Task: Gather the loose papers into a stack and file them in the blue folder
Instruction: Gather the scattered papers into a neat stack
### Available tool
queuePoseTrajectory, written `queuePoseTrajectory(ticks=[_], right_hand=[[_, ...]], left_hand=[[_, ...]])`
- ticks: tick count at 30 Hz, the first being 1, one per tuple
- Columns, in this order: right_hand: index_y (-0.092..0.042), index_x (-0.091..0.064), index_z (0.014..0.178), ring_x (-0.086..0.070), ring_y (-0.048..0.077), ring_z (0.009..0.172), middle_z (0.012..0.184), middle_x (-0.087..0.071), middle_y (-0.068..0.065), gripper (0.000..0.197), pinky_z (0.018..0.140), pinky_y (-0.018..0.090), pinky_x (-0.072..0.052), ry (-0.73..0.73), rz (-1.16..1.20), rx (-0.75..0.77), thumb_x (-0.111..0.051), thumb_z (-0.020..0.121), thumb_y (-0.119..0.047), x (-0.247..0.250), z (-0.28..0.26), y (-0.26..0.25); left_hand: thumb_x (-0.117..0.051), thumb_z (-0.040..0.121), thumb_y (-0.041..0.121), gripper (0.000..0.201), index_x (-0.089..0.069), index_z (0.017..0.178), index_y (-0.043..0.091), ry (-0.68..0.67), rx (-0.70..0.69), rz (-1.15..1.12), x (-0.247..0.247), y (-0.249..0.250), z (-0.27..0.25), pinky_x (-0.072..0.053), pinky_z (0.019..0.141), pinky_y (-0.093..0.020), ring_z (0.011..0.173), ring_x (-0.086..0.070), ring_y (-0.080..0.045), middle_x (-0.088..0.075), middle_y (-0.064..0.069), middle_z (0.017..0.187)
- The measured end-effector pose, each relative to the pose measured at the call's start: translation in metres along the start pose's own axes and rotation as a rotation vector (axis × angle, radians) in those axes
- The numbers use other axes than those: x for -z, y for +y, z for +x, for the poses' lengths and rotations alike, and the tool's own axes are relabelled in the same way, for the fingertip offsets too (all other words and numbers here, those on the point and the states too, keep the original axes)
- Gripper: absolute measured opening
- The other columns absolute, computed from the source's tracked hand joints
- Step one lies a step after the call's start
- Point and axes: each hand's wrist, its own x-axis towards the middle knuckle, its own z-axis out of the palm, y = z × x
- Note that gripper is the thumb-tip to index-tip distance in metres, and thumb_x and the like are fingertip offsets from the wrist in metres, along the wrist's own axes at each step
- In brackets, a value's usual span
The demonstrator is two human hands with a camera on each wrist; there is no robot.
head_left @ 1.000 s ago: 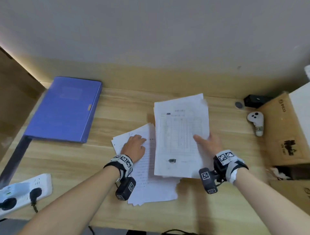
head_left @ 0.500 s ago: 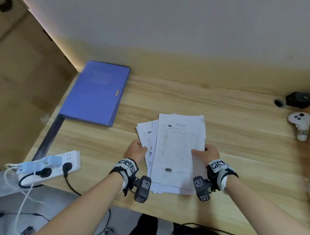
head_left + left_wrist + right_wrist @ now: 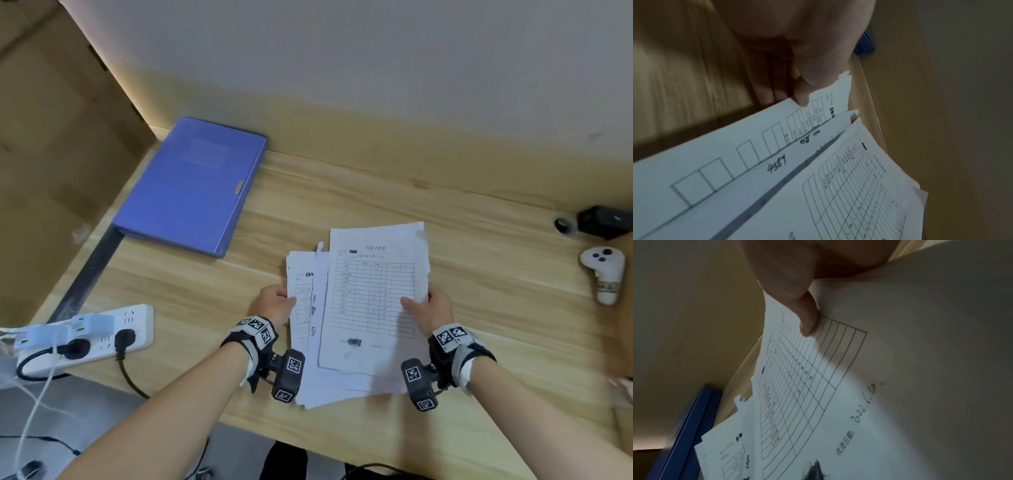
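Note:
A loose bundle of printed white papers is held at the near middle of the wooden desk, its sheets fanned and uneven. My left hand pinches the bundle's left edge, thumb on top and fingers underneath. My right hand pinches the right edge, thumb on the top form sheet. The closed blue folder lies flat at the far left of the desk, apart from both hands; its edge shows in the right wrist view.
A white power strip with plugs and cables sits at the near left edge. A white controller and a small black box lie at the far right. Cardboard stands to the left, a wall behind.
Both hands went from resting on two spread piles to gripping one gathered bundle by its side edges. The sheets now overlap more closely, and the view has swung left.

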Motion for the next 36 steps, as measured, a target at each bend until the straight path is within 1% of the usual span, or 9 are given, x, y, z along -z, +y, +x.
queuePoseTrajectory(ticks=[3,7,10,16,21,24,27,33,36], right_hand=[[-0.007,-0.063,0.112,-0.064,0.025,0.089,0.100,-0.068,0.006,0.032,0.072,0.030,-0.050,-0.049,-0.003,0.022,-0.068,0.082,-0.001,-0.007,0.004,-0.004],[-0.013,-0.066,0.104,-0.068,0.024,0.086,0.095,-0.072,0.003,0.025,0.076,0.040,-0.057,-0.087,-0.055,0.043,-0.070,0.080,-0.009,-0.024,0.010,0.001],[-0.011,-0.065,0.088,-0.062,0.023,0.072,0.083,-0.070,0.005,0.012,0.066,0.036,-0.051,-0.045,-0.098,0.049,-0.065,0.086,-0.022,-0.028,0.010,0.002],[0.001,-0.051,0.069,-0.040,0.022,0.057,0.060,-0.046,0.007,0.035,0.054,0.030,-0.030,0.075,-0.177,0.002,-0.058,0.087,-0.027,-0.006,0.009,0.013],[-0.001,-0.065,0.077,-0.059,0.031,0.063,0.077,-0.070,0.022,0.025,0.063,0.040,-0.052,0.093,-0.138,0.010,-0.065,0.083,-0.026,0.009,0.004,0.018],[0.003,-0.066,0.082,-0.060,0.034,0.063,0.085,-0.069,0.028,0.041,0.068,0.049,-0.055,0.038,-0.097,0.013,-0.064,0.074,-0.037,0.007,0.002,0.023],[0.005,-0.064,0.083,-0.058,0.023,0.062,0.085,-0.069,0.028,0.050,0.063,0.039,-0.051,0.000,-0.076,0.025,-0.062,0.070,-0.043,-0.004,0.000,0.025],[-0.006,-0.067,0.077,-0.068,0.037,0.075,0.077,-0.072,0.015,0.022,0.069,0.045,-0.056,-0.039,-0.207,-0.004,-0.064,0.084,-0.027,-0.026,0.002,0.022],[-0.005,-0.068,0.081,-0.065,0.034,0.072,0.081,-0.072,0.016,0.022,0.069,0.040,-0.054,-0.045,-0.259,-0.029,-0.063,0.086,-0.026,-0.034,0.006,0.026]], left_hand=[[-0.068,0.071,0.027,0.005,-0.073,0.070,0.027,-0.051,-0.005,-0.015,-0.001,0.014,-0.014,-0.063,0.073,-0.049,0.074,-0.077,-0.026,-0.078,0.002,0.071],[-0.061,0.060,0.057,0.033,-0.067,0.069,0.026,-0.052,0.010,-0.089,-0.005,0.023,-0.031,-0.060,0.081,-0.056,0.082,-0.074,-0.037,-0.077,-0.012,0.084],[-0.063,0.062,0.068,0.043,-0.069,0.070,0.026,-0.001,0.010,-0.105,-0.007,0.025,-0.045,-0.062,0.082,-0.047,0.081,-0.074,-0.030,-0.078,-0.003,0.081],[-0.068,0.078,0.038,0.015,-0.073,0.071,0.026,0.051,0.007,-0.087,-0.008,0.026,-0.050,-0.062,0.080,-0.042,0.078,-0.074,-0.018,-0.076,0.010,0.077],[-0.063,0.086,0.026,0.027,-0.059,0.060,0.020,0.126,0.031,-0.088,-0.010,0.038,-0.053,-0.054,0.075,-0.032,0.071,-0.065,-0.028,-0.068,-0.001,0.071],[-0.065,0.087,0.026,0.035,-0.048,0.056,0.024,0.110,0.019,-0.117,-0.014,0.044,-0.050,-0.048,0.073,-0.031,0.064,-0.054,-0.024,-0.054,0.005,0.065],[-0.069,0.083,0.030,0.030,-0.052,0.058,0.023,0.058,0.025,-0.135,-0.016,0.049,-0.051,-0.049,0.071,-0.032,0.063,-0.050,-0.021,-0.056,0.001,0.062],[-0.050,0.067,0.074,0.058,-0.074,0.070,0.021,0.016,0.081,-0.199,-0.026,0.007,0.007,-0.058,0.086,-0.053,0.080,-0.074,-0.030,-0.078,-0.001,0.079],[-0.068,0.072,0.056,0.028,-0.074,0.086,0.034,-0.095,0.013,-0.186,-0.023,0.033,-0.033,-0.058,0.089,-0.046,0.091,-0.075,-0.021,-0.079,0.007,0.095]])
